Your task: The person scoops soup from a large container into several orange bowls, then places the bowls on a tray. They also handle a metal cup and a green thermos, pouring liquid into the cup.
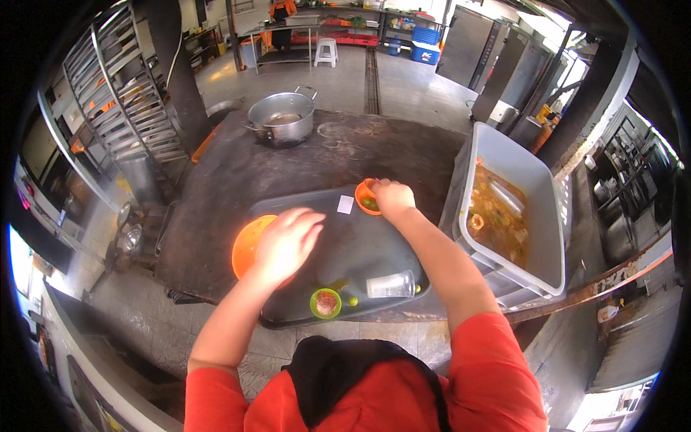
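Note:
A dark grey tray (334, 248) lies at the near side of a dark table. Over the large orange bowl (245, 243) hovers my left hand (289, 243), holding nothing, its thumb apart from the fingers. My right hand (395, 198) has its fingers on the rim of a small orange bowl (363, 193) with green pieces, probably cut limes, inside. Between the hands sits a small white paper square (345, 204). Nearer me are a small green bowl (326, 303) holding reddish and pale contents, a lime (353, 301) and a clear plastic cup (390, 284) on its side.
At the right stands a grey plastic tub (540, 272) with brownish liquid, food scraps and a clear cup. A two-handled metal pot (282, 120) rests at the table's far left. Beyond are a tray rack (116, 92), a white stool (326, 52), a blue cooler (425, 46) and a person (282, 24).

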The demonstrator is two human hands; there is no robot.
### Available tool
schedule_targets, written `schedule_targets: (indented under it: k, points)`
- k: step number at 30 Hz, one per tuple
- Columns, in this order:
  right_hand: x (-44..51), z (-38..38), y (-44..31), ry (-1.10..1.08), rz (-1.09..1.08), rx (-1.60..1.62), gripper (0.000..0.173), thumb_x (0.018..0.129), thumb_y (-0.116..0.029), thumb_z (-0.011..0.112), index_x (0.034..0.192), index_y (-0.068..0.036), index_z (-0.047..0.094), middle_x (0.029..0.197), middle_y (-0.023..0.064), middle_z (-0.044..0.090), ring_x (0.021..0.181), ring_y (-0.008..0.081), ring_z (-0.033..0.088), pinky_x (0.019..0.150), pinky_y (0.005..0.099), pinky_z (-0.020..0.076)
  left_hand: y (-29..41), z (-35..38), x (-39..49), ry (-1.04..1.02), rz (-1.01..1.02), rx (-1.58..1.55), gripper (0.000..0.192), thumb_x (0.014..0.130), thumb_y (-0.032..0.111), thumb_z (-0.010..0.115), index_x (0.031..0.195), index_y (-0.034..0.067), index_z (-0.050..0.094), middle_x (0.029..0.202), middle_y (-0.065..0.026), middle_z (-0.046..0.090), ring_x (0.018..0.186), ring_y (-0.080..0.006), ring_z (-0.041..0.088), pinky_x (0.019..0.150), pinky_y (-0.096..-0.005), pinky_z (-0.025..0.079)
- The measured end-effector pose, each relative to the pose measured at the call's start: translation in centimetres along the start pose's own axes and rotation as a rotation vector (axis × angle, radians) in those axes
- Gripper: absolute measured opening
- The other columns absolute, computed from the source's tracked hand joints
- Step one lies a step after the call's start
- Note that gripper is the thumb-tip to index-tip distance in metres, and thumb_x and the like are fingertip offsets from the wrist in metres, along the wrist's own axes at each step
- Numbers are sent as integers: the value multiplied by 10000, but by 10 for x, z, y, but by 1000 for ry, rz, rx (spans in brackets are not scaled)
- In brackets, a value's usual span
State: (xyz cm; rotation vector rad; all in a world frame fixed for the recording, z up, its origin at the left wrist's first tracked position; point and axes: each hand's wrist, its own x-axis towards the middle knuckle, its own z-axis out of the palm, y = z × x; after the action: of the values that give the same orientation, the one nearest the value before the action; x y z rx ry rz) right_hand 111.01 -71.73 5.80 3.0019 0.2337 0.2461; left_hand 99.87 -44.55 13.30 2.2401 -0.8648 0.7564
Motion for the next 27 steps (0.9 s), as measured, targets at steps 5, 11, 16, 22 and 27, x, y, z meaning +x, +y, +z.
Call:
schedule_targets:
  k: [5, 11, 16, 22, 27]
  points:
    - [-26, -79, 18, 233, 10, 44, 154, 890, -204, 560, 913, -87, 658, 926, 103, 656, 839, 304, 673, 706, 428, 553, -36, 100, 35, -458, 173, 240, 128, 844, 88, 548, 898, 72, 663, 941, -86, 639, 910, -271, 642, 771, -379, 541]
    - [-98, -116, 146, 313, 351, 401, 190, 824, -243, 667, 897, -67, 665, 821, 153, 659, 753, 335, 654, 693, 433, 505, -59, 192, 55, -739, 212, 439, 184, 862, 120, 488, 943, 63, 644, 1002, -102, 639, 978, -275, 633, 830, -378, 533]
    - [-167, -54, 268, 353, 925, 1379, 242, 883, -169, 658, 1077, -28, 631, 696, 17, 607, 570, 85, 543, 455, 223, 398, -82, 214, 55, -714, 251, 397, 218, 895, 153, 450, 943, 71, 646, 1034, -118, 650, 1005, -276, 634, 843, -404, 524]
    - [-197, -13, 348, 436, 1205, 1966, 86, 947, -166, 555, 931, -89, 590, 637, -3, 600, 481, 95, 502, 432, 244, 378, -32, 181, 112, -694, 323, 319, 175, 902, 188, 484, 888, 129, 649, 931, -106, 659, 901, -313, 634, 772, -403, 518]
    - [-195, 5, 361, 475, 1246, 1932, 74, 928, -151, 569, 879, -96, 560, 575, -12, 536, 460, 115, 474, 432, 263, 372, 80, 152, 199, -458, 546, -4, 131, 851, 190, 630, 920, 83, 658, 914, -143, 635, 858, -344, 632, 728, -443, 517]
